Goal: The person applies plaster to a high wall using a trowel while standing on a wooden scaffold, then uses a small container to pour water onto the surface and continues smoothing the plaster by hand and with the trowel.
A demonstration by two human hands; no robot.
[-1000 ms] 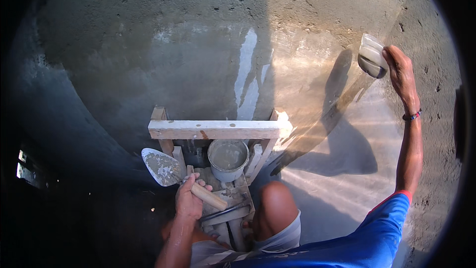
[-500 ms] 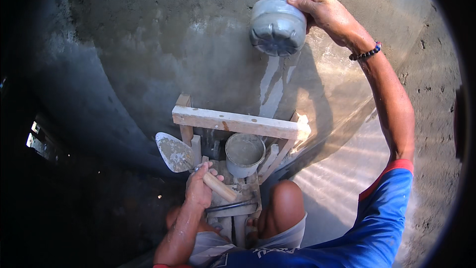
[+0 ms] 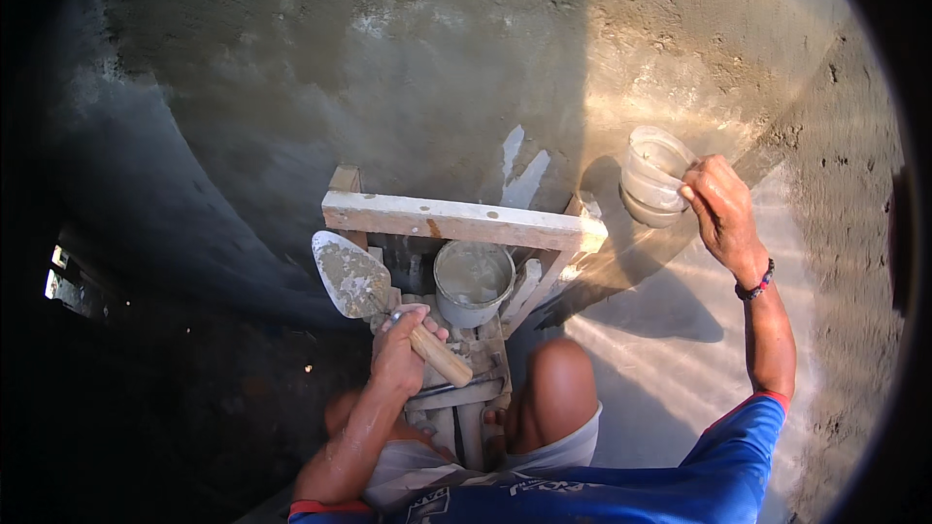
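Observation:
My left hand (image 3: 406, 344) grips the wooden handle of a trowel (image 3: 345, 272), whose metal blade carries grey mortar and tilts up to the left. Out to the right, my right hand (image 3: 722, 209) pinches the rim of a translucent plastic container (image 3: 655, 160), like a cut bottle bottom, with some grey liquid inside, in front of the sunlit wall. A grey bucket (image 3: 471, 296) of cement mix rests on the wooden platform between my knees, behind the trowel handle.
A pale timber crossbar (image 3: 515, 223) spans the platform's frame behind the bucket. The curved cement wall (image 3: 262, 136) surrounds the front and right, shaded at left and sunlit at right, with a wet white streak. The lower left is dark, with small bright openings.
My right hand first swung up and leftward with the container, bottom showing, then came down to the right, the container now more upright. My left hand keeps the trowel.

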